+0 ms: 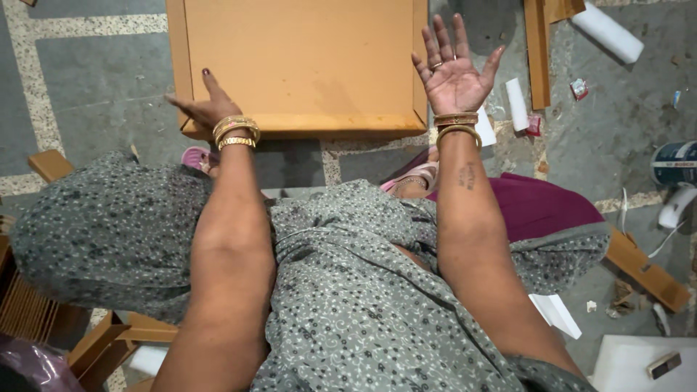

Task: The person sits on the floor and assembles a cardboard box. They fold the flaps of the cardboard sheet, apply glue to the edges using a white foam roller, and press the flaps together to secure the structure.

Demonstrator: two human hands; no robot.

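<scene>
The board (301, 62), a flat tan panel, lies on the floor (94, 87) in front of the seated person's knees. The left hand (202, 107) rests at its near left corner, fingers spread, seemingly touching the edge, though contact is hard to confirm. The right hand (454, 69) hovers over the right edge, palm open, holding nothing. A sound grip wants both palms flat against opposite edges, lifting evenly.
</scene>
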